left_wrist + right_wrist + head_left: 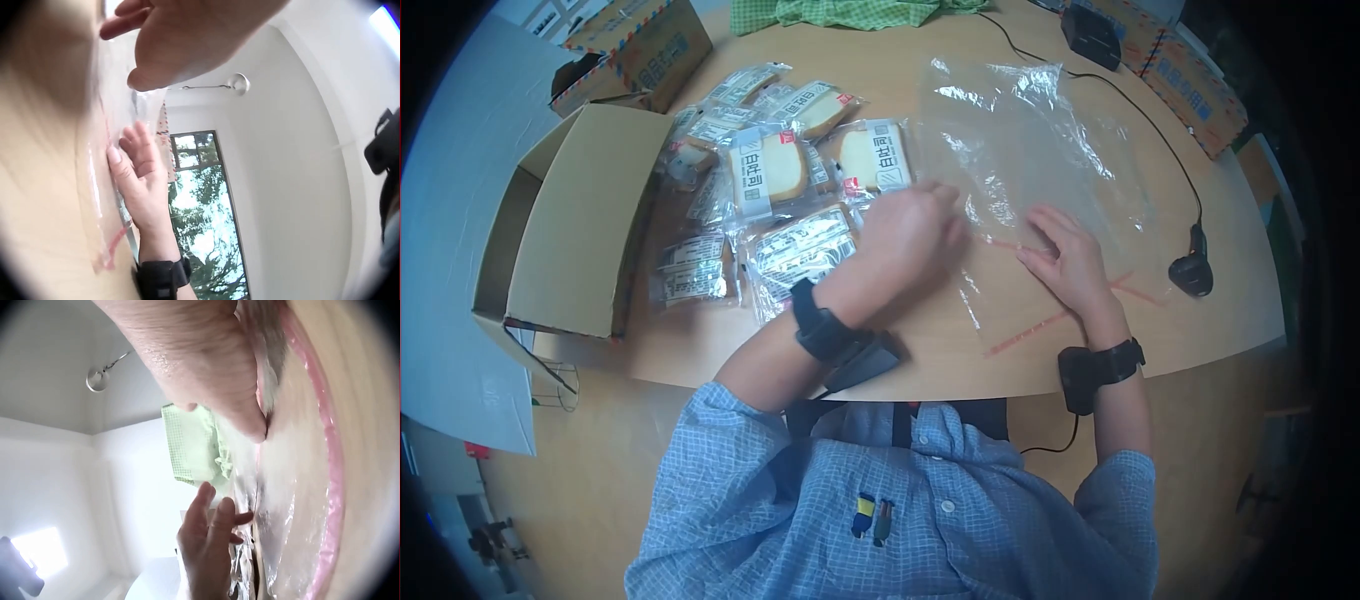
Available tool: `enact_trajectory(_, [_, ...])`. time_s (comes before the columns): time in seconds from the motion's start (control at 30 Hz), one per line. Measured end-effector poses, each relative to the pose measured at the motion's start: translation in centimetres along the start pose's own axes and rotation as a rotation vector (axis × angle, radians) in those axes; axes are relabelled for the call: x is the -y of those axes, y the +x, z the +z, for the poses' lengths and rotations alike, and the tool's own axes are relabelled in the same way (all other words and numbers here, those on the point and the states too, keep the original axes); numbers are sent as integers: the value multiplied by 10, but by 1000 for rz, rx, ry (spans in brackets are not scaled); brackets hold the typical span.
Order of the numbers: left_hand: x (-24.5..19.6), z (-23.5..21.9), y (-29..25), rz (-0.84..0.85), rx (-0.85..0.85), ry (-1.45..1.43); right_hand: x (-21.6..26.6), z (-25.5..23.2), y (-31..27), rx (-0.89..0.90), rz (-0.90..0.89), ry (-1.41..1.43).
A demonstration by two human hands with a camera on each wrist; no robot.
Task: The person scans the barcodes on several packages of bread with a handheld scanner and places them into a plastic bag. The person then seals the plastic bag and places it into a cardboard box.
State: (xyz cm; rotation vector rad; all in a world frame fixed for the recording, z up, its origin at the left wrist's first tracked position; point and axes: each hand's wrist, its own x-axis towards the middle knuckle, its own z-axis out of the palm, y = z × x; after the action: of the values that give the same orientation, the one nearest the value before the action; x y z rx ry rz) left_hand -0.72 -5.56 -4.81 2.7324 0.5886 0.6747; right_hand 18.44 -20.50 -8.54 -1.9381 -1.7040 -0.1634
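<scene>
A large clear plastic bag [1040,150] with a reddish strip at its opening lies flat on the table. The right hand [1065,260] rests on the bag near that strip, its fingers loosely bent and the thumb apart, also seen in the left wrist view as the right hand [144,181]. Beside the bag's left edge, the left hand [910,235] hovers between it and several wrapped bread packs [770,170]. The right wrist view shows the left hand [209,550] with spread, slightly bent fingers and nothing held. The bag's pink strip [334,487] curves across that view.
An open cardboard box [585,220] lies on its side at the left. Other printed boxes [645,60] stand at the back left and back right. A green checked cloth [830,12] is at the far edge. A black cabled device [1190,272] lies on the right.
</scene>
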Motion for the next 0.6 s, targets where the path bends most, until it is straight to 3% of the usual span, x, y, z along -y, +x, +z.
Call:
enact_trajectory(0.07, [14,-12,4,-129,38,-118,7,-2,1,-28,4,18])
enact_trajectory(0.13, [35,-22,14,-200,-48,6,11,-4,2,-54,-2,42])
enact_trajectory(0.2, [59,-22,21,-256,44,78,13,-6,2,-14,25,68])
enact_trajectory(0.27, [87,-7,21,11,5,176,12,-6,2,-16,12,48])
enact_trajectory(0.3, [90,-8,22,-49,269,227,12,-4,2,-15,8,25])
enact_trajectory(0.4, [82,-5,19,-39,243,385,15,-4,3,-30,-11,1])
enact_trajectory(0.53, [86,-5,27,-32,263,365,15,-3,4,-18,-7,15])
enact_trajectory(0.6, [88,3,33,-58,179,352,11,-5,2,-13,-14,-11])
